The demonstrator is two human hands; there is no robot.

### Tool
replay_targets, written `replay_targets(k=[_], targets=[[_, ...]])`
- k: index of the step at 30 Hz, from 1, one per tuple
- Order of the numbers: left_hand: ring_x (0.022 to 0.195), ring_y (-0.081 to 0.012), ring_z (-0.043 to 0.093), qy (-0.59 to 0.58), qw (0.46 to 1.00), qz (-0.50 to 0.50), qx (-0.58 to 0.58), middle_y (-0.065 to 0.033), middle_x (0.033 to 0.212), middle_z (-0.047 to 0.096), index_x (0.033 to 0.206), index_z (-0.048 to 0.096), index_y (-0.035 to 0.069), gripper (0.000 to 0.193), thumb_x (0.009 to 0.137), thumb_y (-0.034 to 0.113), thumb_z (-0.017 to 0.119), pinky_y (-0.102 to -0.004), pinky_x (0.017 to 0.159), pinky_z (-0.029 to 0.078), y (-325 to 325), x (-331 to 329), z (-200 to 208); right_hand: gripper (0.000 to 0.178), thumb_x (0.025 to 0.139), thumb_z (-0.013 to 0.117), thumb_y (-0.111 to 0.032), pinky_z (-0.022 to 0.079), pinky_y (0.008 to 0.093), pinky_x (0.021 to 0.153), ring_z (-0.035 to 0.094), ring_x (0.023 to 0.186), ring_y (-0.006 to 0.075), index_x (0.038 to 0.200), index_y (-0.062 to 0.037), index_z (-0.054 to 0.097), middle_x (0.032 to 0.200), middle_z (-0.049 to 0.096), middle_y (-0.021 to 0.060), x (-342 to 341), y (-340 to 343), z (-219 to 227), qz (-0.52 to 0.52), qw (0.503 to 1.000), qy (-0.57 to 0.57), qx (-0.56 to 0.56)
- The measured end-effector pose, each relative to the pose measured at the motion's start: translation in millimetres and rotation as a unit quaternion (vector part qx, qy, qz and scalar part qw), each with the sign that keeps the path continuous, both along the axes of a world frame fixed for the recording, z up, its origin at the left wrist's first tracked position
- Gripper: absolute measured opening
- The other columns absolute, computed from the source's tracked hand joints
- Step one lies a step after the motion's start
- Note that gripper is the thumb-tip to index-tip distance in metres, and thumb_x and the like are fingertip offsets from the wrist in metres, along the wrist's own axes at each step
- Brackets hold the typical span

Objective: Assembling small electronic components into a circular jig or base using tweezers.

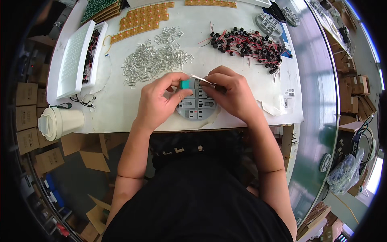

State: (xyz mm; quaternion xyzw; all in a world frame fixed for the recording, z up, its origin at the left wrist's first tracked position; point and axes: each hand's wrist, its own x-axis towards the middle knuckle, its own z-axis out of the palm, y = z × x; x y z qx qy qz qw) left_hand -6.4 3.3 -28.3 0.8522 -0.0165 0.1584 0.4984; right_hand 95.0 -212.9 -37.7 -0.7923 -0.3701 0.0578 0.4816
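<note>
My left hand (158, 96) pinches a small green block (184, 84) between thumb and fingers. My right hand (234, 89) is closed round a thin, light-coloured tool (198, 77) like tweezers, whose far end points left toward the green block. Below both hands, at the table's front edge, lies a round grey plate (196, 114) with slots and raised compartments. Its upper part is partly covered by my hands. Beyond my left hand, many clear U-shaped pieces (155, 60) lie in a loose heap.
Black round parts with red wires (252, 46) are piled at the back right, near more grey plates (268, 25). Yellow-brown circuit panels (143, 18) lie at the back. White trays (75, 60) and a cream lidded cup (60, 123) stand left. Torn paper (271, 108) lies right.
</note>
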Motion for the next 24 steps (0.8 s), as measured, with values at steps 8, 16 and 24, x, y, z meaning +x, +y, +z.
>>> replay_targets(k=[8,16,24], targets=[[0.084,-0.0164,0.076,0.015,0.999,0.022,-0.027,-0.0074,0.092,0.077,0.117,0.073,0.004,0.033,0.086,0.005,0.085,-0.0308,0.069,0.059,-4.2,0.3,-12.0,0.024,0.095,0.071,-0.004,0.056,0.0297,0.068,0.068,0.072,0.0174,0.118,-0.0081,0.075,0.101,0.071,0.0082,-16.2,-3.2,15.0,0.036,0.985,-0.149,-0.08],[0.077,-0.0193,0.073,-0.007,0.986,-0.002,0.167,-0.0097,0.091,0.076,0.114,0.075,0.004,0.032,0.084,0.007,0.086,-0.0316,0.07,0.059,-18.5,11.7,19.1,0.017,0.098,0.072,-0.009,0.043,0.0245,0.059,0.054,0.065,0.0058,0.114,-0.0029,0.074,0.094,0.07,0.0027,-9.9,-14.6,-6.9,-0.135,0.966,0.149,0.164],[0.079,-0.026,0.072,0.056,0.978,-0.074,0.186,-0.0105,0.089,0.074,0.122,0.075,0.007,0.04,0.083,0.009,0.085,-0.0367,0.072,0.058,-15.0,29.4,35.6,0.016,0.1,0.072,-0.01,0.042,0.0233,0.06,0.053,0.069,0.003,0.112,0.0004,0.074,0.09,0.071,0.0006,-13.7,-20.5,5.9,-0.128,0.974,0.138,0.125]])
